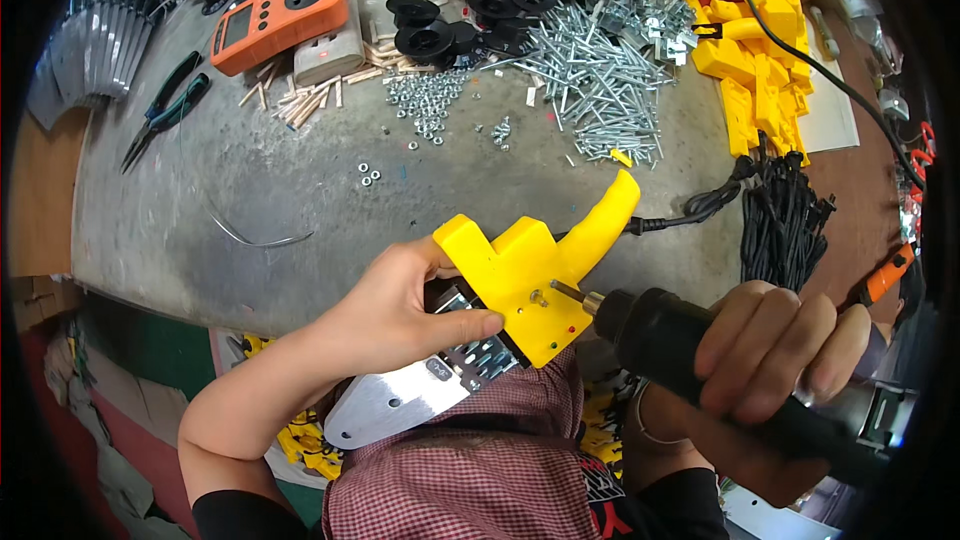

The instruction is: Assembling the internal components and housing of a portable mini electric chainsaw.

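Observation:
My left hand [395, 305] is closed round the left side of a yellow plastic tool housing [515, 265], thumb on its lower edge. The housing has a curved handle, and a flat silver metal plate [395, 405] with holes extends from its lower left. A black cord [665, 224] appears beyond the handle. My right hand [775, 350] grips a black electric screwdriver [655, 340] at the right. Its bit points left at a small screw [539, 297] in the housing's face; I cannot tell whether the tip touches it. Small red and green dots show near the housing's lower corner.
On the grey table [300, 165] lie long screws [600, 80], nuts [430, 95], black spools [425, 37], an orange meter [280, 20] and pliers [165, 110]. Yellow housings [765, 70] and bundled black cords [785, 215] are at the right. Metal plates [95, 50] stand far left.

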`<act>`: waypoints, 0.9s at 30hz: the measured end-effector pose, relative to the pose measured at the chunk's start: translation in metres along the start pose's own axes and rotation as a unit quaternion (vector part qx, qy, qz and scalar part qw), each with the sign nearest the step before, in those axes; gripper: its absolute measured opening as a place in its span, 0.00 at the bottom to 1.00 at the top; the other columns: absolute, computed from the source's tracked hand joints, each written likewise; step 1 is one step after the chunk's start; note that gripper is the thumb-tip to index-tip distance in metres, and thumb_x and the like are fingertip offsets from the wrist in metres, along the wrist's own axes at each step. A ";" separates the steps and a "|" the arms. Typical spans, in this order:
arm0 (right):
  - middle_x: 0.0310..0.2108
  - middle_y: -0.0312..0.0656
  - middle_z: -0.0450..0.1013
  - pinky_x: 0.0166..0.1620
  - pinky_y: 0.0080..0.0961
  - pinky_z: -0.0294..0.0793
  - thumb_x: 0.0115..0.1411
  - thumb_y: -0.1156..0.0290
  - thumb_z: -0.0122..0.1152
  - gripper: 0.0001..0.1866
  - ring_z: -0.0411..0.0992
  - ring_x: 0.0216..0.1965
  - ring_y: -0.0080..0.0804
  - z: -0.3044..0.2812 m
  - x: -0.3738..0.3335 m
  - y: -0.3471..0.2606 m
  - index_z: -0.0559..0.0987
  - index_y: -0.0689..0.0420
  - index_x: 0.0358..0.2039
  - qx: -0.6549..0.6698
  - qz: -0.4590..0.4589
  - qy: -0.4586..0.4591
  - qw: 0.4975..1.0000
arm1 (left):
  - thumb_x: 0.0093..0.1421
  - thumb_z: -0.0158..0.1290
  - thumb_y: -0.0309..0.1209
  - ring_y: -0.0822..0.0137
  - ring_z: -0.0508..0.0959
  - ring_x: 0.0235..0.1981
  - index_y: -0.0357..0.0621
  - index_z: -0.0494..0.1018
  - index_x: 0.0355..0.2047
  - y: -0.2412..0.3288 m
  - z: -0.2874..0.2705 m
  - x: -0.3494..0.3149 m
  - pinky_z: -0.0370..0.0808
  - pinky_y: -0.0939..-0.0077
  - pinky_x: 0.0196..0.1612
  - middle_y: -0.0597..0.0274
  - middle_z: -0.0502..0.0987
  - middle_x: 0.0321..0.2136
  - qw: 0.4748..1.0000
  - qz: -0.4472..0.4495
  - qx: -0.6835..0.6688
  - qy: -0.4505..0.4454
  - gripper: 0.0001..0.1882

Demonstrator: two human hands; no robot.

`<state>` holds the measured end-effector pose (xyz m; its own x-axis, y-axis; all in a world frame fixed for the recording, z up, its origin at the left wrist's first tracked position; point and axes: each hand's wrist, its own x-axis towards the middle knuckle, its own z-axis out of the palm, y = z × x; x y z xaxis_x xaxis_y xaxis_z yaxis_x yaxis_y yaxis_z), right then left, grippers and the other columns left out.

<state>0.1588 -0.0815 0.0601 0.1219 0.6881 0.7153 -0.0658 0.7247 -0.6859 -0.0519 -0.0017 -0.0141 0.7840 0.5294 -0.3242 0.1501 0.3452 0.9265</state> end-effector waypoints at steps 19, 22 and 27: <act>0.24 0.34 0.63 0.32 0.22 0.64 0.58 0.49 0.55 0.27 0.63 0.24 0.22 -0.008 0.036 0.025 0.67 0.59 0.47 0.088 0.033 0.172 0.981 | 0.56 0.65 0.34 0.69 0.77 0.47 0.34 0.73 0.50 -0.003 -0.008 -0.005 0.70 0.70 0.53 0.56 0.80 0.43 0.999 -0.008 -0.021 -0.025 0.24; 0.24 0.36 0.63 0.37 0.28 0.64 0.59 0.43 0.47 0.32 0.63 0.27 0.28 -0.012 0.045 0.067 0.70 0.58 0.50 0.087 0.091 0.185 0.975 | 0.58 0.64 0.40 0.67 0.77 0.48 0.35 0.72 0.50 -0.009 -0.010 -0.004 0.70 0.69 0.54 0.54 0.79 0.44 1.000 0.015 0.005 -0.022 0.26; 0.26 0.41 0.68 0.38 0.32 0.69 0.61 0.47 0.46 0.28 0.66 0.28 0.32 0.000 0.055 0.106 0.72 0.59 0.49 0.070 0.114 0.161 0.978 | 0.59 0.62 0.43 0.59 0.76 0.53 0.36 0.69 0.52 -0.015 -0.009 0.000 0.69 0.65 0.57 0.49 0.77 0.47 0.997 0.054 0.046 -0.021 0.28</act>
<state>0.1585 0.0335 0.0269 0.3921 0.8011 0.4521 -0.2592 0.5678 -0.7813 -0.0591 0.0004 -0.0295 0.8223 0.5263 -0.2161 0.1171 0.2152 0.9695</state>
